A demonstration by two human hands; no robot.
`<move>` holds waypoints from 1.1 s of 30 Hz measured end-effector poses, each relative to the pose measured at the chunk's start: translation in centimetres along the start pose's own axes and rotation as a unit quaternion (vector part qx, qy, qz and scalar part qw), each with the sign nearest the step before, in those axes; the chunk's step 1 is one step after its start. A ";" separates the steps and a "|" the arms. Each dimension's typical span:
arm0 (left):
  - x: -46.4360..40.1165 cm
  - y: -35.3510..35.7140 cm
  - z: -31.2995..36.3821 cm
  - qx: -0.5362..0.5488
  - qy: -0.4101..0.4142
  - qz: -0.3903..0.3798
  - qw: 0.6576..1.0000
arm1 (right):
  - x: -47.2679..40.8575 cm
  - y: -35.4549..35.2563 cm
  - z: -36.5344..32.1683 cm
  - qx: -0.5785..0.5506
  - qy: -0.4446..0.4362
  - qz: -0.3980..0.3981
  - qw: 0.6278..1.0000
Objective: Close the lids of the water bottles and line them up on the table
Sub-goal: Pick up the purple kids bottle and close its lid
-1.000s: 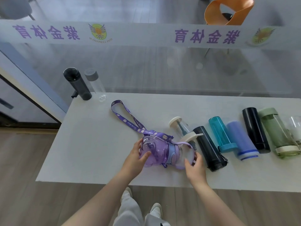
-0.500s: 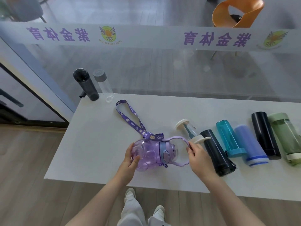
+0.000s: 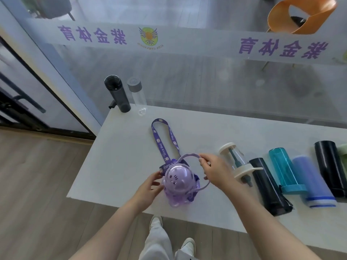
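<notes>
A purple cat-faced bottle (image 3: pixel 177 182) stands upright near the table's front edge, its domed lid facing me. My left hand (image 3: pixel 150 186) grips its left side. My right hand (image 3: pixel 216 171) pinches the bottle's thin purple loop handle (image 3: pixel 187 156). Its printed purple strap (image 3: pixel 163 141) trails back across the table. To the right lie a clear bottle with cream caps (image 3: pixel 236 162), a black bottle (image 3: pixel 266 184), a teal one (image 3: pixel 283 167), a blue one (image 3: pixel 311 181) and another black one (image 3: pixel 330 166). A dark bottle (image 3: pixel 117 94) and a clear grey-capped bottle (image 3: pixel 138 94) stand upright at the far left corner.
The white table (image 3: pixel 120 152) meets a glass wall with purple lettering along its far side. An orange chair (image 3: pixel 300 14) sits behind the glass. Wooden floor lies to the left and below, with my shoes (image 3: pixel 155 222) under the table's front edge.
The purple bottle went from lying on its side to standing upright. My right hand moved from its lid end up to the loop handle. The view shifted left.
</notes>
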State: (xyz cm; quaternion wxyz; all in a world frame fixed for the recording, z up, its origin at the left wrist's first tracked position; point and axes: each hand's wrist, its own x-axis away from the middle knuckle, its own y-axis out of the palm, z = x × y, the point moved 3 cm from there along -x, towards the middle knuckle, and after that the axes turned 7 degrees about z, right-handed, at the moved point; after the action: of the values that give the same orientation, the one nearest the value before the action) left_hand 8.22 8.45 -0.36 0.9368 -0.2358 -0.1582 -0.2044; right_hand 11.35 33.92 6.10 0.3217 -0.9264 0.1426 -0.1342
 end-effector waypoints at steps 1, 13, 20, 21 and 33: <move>-0.1 -0.2 0.3 0.003 0.006 0.001 1.000 | -0.1 0.4 0.1 -0.068 0.033 0.015 0.997; 0.7 0.4 1.6 -0.030 0.060 -0.101 0.993 | 0.6 2.8 0.7 -0.233 0.093 0.063 0.966; 1.5 1.3 0.6 -0.027 0.056 -0.075 0.995 | 9.7 2.3 5.2 -0.191 0.037 0.075 0.978; 1.7 1.5 0.5 -0.019 0.052 -0.064 0.996 | 10.9 3.0 5.5 -0.173 0.018 0.025 0.985; -0.7 2.5 0.6 0.044 0.042 0.057 0.997 | 6.7 6.7 2.6 -0.203 0.047 -0.015 0.978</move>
State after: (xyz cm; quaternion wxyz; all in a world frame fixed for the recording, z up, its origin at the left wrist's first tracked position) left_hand 8.62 11.03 -1.06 0.9620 -0.1946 -0.1140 -0.1537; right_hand 17.24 27.97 0.89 0.1175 -0.9671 0.1679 -0.1507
